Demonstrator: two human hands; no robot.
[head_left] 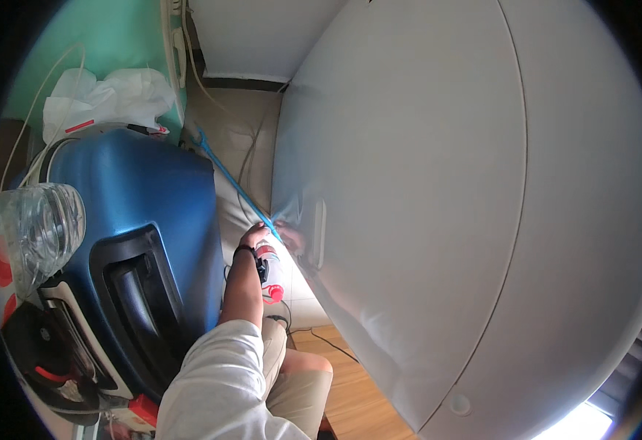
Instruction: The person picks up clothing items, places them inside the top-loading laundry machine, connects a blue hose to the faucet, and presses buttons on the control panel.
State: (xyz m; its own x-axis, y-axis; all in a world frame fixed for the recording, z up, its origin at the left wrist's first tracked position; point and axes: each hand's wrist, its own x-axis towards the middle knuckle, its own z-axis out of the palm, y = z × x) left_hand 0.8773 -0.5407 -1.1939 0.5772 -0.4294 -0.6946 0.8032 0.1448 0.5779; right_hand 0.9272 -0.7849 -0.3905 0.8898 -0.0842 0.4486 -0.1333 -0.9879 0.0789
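My left hand [256, 235] reaches down into the narrow gap between a blue suitcase-like case and a glossy white panel. Its fingers are closed around the lower end of a thin blue pole [234, 183]. That pole slants up and to the left, with a small forked or hooked tip at the far end. A dark band with a watch-like piece circles my wrist. Right beside the wrist, partly hidden by it, stands a clear bottle [272, 277] with a pinkish-red cap. My right hand is out of sight.
The large white panel [409, 183] fills the right side and mirrors my hand. At left is the blue hard case [141, 176] with a black recessed handle, a big clear plastic bottle [49, 227] and a white plastic bag [108, 103]. Cables [325, 339] run along the floor.
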